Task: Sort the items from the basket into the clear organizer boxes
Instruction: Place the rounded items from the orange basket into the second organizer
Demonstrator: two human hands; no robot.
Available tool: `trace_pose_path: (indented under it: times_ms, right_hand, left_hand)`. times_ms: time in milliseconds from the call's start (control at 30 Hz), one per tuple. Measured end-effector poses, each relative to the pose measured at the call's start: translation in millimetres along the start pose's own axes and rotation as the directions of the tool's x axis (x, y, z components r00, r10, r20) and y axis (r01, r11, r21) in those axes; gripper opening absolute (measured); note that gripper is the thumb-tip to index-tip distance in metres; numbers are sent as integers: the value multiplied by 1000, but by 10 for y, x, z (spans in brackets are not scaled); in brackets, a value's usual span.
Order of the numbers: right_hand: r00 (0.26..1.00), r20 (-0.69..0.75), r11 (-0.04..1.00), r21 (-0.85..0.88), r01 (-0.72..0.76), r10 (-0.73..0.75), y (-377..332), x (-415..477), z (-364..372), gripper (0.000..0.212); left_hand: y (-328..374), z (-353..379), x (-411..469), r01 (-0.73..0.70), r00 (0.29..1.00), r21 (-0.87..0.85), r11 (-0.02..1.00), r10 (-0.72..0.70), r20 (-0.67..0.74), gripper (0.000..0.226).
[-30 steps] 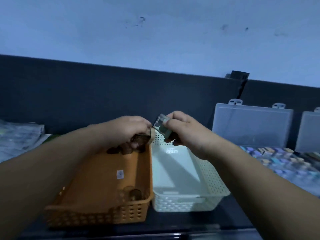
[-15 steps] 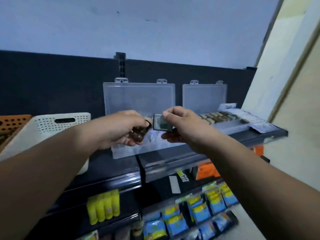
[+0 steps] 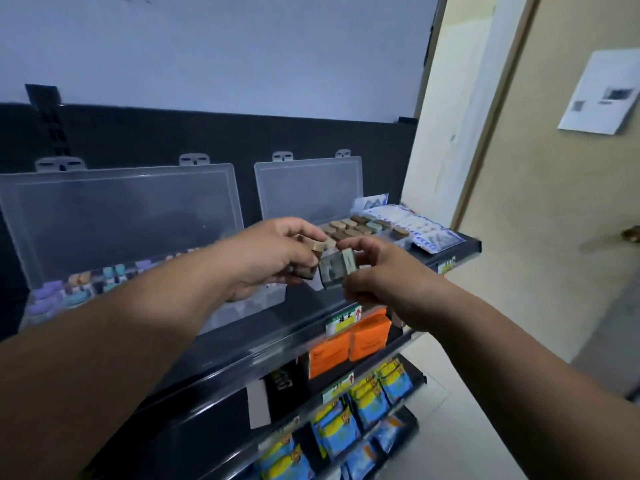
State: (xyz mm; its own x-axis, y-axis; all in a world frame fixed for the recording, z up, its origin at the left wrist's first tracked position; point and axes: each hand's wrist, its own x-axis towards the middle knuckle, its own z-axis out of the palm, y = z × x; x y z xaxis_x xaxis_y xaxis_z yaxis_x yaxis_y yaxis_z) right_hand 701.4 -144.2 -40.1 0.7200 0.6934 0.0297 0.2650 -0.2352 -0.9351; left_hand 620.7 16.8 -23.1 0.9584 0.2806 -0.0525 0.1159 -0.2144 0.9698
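Head view: both hands meet in front of the upper shelf (image 3: pixel 464 241), just in front of the two clear organizer boxes that stand on it with lids up. The left hand (image 3: pixel 266 258) is curled round several small brown pieces (image 3: pixel 313 244), one tan block showing at the fingertips and a darker one under the palm. The right hand (image 3: pixel 381 275) pinches one grey-green wrapped piece (image 3: pixel 336 268) between thumb and fingers. The two loads are nearly touching. The basket is not in this view.

The left organizer box (image 3: pixel 114 216) holds purple, teal and orange pieces along its near-left part. The right organizer box (image 3: pixel 308 192) holds rows of brown and tan pieces (image 3: pixel 353 227), with a paler greenish one among them. White-and-blue packets (image 3: pixel 419 230) lie just beside it.

The step looks like sorting by colour:
- The brown handful probably belongs in the right box.
- The grey-green piece needs a closer look at both boxes before it is set down.
- Which compartments have room is too blurred to tell.

To do it well, place the single pinched piece first, lowering it into its cell rather than dropping it. Keep the left hand closed so nothing slips past the shelf's front edge. Then feed the brown pieces out one at a time. Reach in from above, clear of the raised lids.
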Motion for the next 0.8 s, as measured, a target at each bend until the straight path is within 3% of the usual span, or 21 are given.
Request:
trace_pose_path:
  times_ms: [67,267,433,600,800]
  right_hand:
    - [1000,-8,997,-75,-8,7,58,151,-156,49]
    - [993,-122,970,-242,-23,-7,121,688,-776,35]
    - [971,-239,922,-383,-62,-33,290,1155,-1259,35]
    - [980,-194,870,-488,-67,-34,507,1558,-1719,41]
    - [999,-11,804,-594,30,-46,782,2129,-2169,46]
  left_hand:
    - [44,40,275,-12,1000,0,1000,12,3,30]
    - [235,114,1063,-33,999,-37,999,34,0,22]
    - [282,252,1555,-71,995,53,996,75,-67,25]
    - [279,542,1954,-28,990,148,989,48,-135,44]
    - [202,961,2467,19,982,242,970,28,-189,36]
